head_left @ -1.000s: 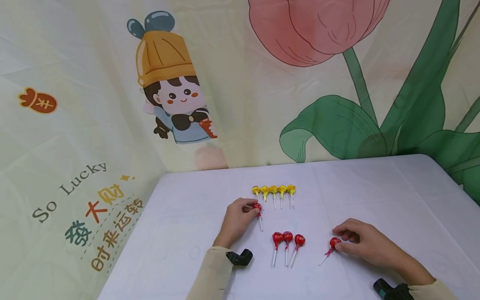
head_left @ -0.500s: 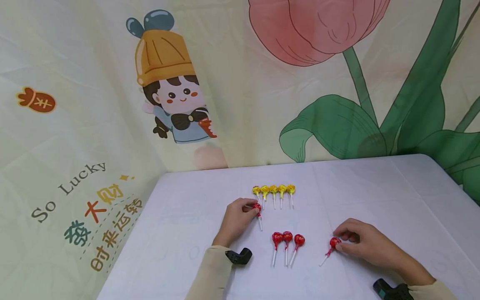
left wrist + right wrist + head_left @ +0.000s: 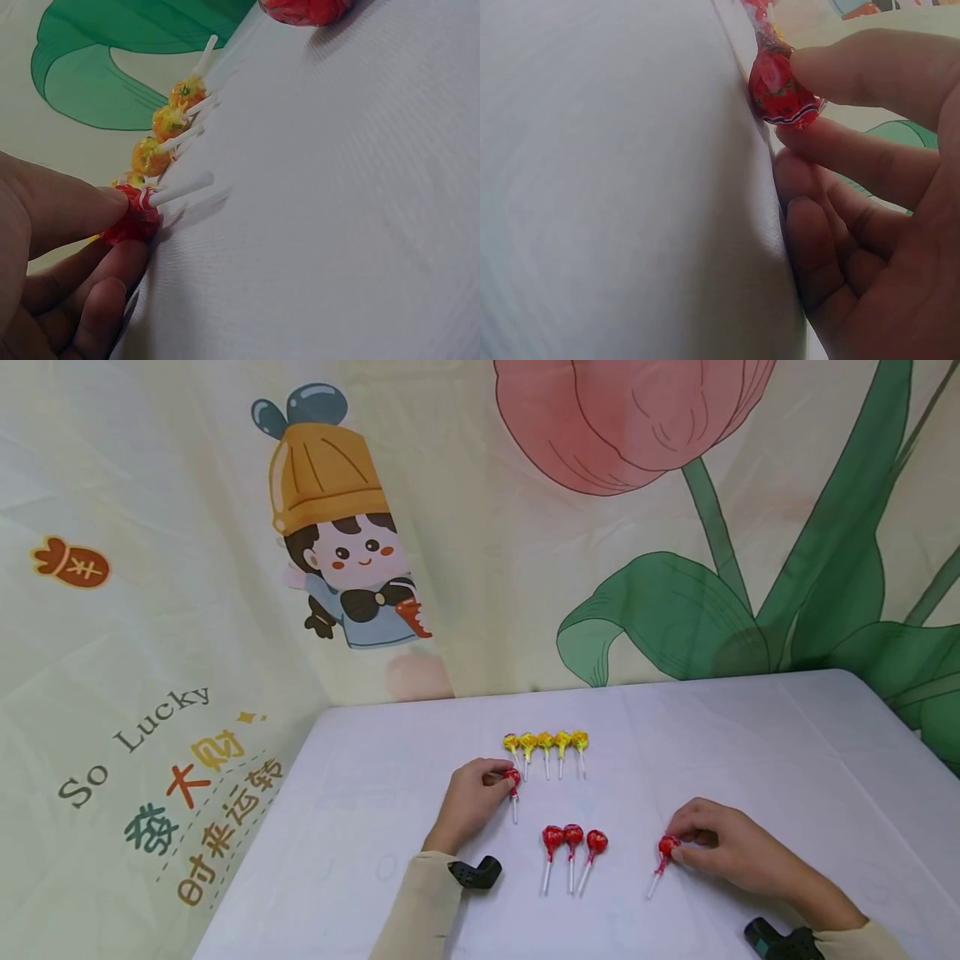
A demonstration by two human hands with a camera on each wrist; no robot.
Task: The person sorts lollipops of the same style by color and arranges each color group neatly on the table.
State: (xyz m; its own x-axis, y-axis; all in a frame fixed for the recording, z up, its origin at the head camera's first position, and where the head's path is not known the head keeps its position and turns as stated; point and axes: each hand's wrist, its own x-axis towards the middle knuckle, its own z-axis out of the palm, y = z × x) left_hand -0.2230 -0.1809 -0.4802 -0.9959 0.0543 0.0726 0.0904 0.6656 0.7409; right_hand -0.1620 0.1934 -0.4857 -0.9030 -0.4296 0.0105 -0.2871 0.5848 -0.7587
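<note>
My left hand pinches the head of a red lollipop between thumb and fingers, just in front of the left end of a row of yellow lollipops. The white stick of that lollipop points toward the near side of the table. Over on the right, my right hand pinches another red lollipop by its wrapped head, its stick slanting down and left. Between the hands lie 3 red lollipops side by side, the rightmost one tilted.
A white-covered table carries all the lollipops. Behind it hangs a printed cloth backdrop with a tulip and a cartoon figure. Dark cameras are strapped to the left wrist and right wrist.
The left hand's lollipop has turned slightly, its stick now nearly straight toward the near side. The right hand's lollipop has also swung a little more upright. Both hands stay almost in place.
</note>
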